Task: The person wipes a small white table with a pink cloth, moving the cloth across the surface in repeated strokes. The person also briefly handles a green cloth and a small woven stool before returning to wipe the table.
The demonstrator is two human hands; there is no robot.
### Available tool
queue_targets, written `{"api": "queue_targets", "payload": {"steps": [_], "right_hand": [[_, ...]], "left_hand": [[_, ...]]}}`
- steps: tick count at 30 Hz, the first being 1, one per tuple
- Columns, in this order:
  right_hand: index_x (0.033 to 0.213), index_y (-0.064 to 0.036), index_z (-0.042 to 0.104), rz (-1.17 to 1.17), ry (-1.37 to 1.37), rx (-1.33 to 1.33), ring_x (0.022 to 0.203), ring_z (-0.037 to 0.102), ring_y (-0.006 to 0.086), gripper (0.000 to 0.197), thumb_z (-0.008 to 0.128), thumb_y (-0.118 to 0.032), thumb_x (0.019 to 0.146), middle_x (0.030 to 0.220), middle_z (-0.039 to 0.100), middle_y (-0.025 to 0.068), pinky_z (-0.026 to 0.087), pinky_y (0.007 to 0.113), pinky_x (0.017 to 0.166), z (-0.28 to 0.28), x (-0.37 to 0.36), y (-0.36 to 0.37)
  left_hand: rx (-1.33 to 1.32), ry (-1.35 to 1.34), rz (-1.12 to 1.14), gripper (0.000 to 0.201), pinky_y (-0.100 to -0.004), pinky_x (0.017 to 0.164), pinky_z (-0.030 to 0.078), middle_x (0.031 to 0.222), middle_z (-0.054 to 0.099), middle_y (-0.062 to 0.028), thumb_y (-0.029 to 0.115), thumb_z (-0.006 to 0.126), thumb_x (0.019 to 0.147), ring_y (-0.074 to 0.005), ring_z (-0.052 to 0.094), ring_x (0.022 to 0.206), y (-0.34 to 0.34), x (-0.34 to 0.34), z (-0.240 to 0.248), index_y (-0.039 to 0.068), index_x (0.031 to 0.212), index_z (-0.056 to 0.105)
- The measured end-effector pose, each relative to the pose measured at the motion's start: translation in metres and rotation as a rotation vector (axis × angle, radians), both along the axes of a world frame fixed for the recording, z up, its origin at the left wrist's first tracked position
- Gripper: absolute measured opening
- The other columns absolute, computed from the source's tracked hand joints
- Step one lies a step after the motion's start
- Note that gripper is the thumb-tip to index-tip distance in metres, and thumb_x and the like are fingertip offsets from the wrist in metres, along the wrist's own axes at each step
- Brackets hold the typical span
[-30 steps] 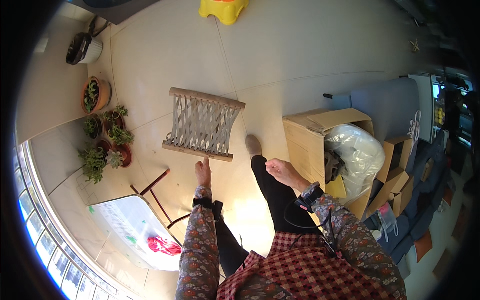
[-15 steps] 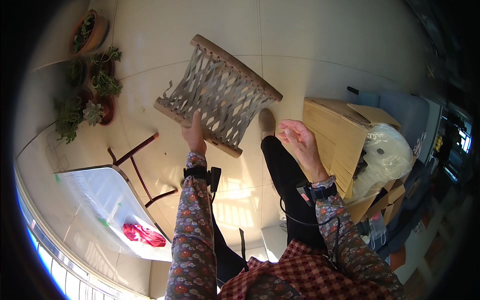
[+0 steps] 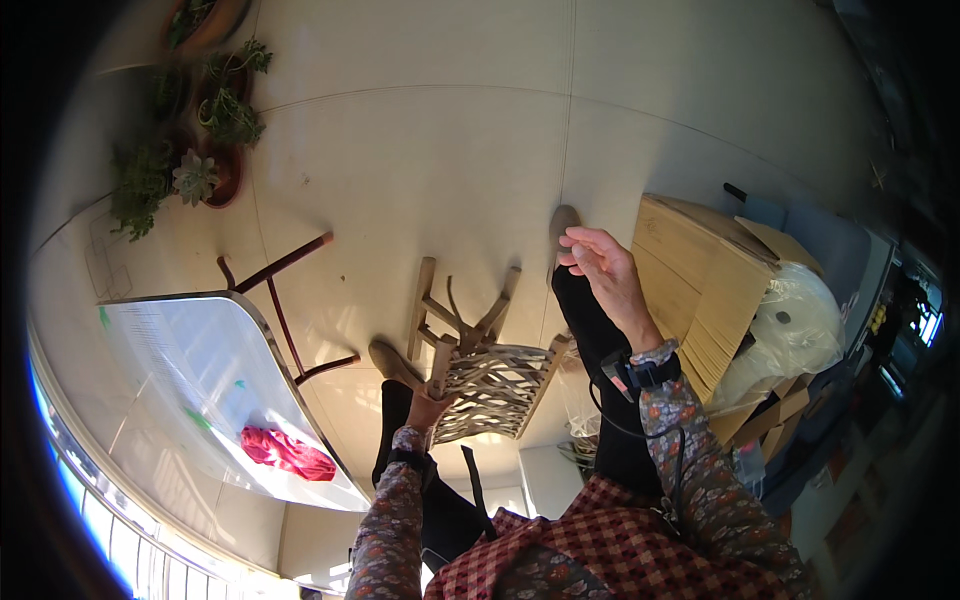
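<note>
Wooden woven stool (image 3: 480, 375) gripped by left hand (image 3: 428, 408), right hand (image 3: 603, 265) open, free

The left hand (image 3: 428, 408) closes its grip on a leg of a small wooden stool with a woven cord seat (image 3: 480, 375), held tilted above the pale tiled floor (image 3: 420, 170). The right hand (image 3: 603, 268) hangs open and empty, near an open brown cardboard box (image 3: 700, 285). To the left stand a white-topped table with dark red legs (image 3: 200, 370), a crumpled red cloth (image 3: 285, 452) on it, and potted green plants (image 3: 195, 150).
</note>
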State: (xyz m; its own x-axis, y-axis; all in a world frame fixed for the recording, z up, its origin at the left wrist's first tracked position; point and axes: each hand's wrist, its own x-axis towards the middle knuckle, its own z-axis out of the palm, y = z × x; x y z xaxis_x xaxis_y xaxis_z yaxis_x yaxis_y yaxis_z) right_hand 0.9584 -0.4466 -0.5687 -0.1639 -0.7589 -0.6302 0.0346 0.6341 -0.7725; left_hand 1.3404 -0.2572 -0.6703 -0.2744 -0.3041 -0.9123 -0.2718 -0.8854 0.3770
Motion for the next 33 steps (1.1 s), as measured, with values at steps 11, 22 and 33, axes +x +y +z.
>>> {"api": "queue_targets", "payload": {"steps": [11,22,33], "right_hand": [[0.118,0.0017,0.057,0.079,0.116,-0.031,0.094,0.068,0.0206,0.035,0.056,-0.028,0.100,0.106,0.067,0.0118,0.053,0.031,0.082,-0.013,0.006,-0.031],[0.117,0.0004,0.058,-0.060,0.122,-0.141,0.097,0.066,0.0189,0.034,0.056,-0.028,0.099,0.105,0.067,0.0104,0.051,0.030,0.085,-0.021,-0.010,-0.081],[0.119,-0.0005,0.059,-0.024,0.075,-0.332,0.096,0.065,0.0173,0.037,0.057,-0.031,0.098,0.108,0.067,0.0113,0.051,0.030,0.084,0.002,0.000,-0.136]], "left_hand": [[0.038,0.207,-0.822,0.061,-0.0424,0.090,0.049,0.107,0.068,-0.0156,0.030,0.081,0.072,-0.0345,0.064,0.102,0.074,-0.086,-0.045,0.012,0.126,0.058],[-0.679,-0.130,-0.246,0.037,-0.0345,0.081,0.052,0.102,0.063,-0.0156,0.010,0.065,0.090,-0.0260,0.064,0.094,-0.158,-0.060,0.073,0.000,0.124,0.052],[-1.127,-1.581,-0.284,0.049,-0.0462,0.107,0.031,0.134,0.050,-0.0212,0.033,0.047,0.101,-0.0352,0.043,0.127,-0.136,0.101,0.219,0.002,0.138,0.046]]}}
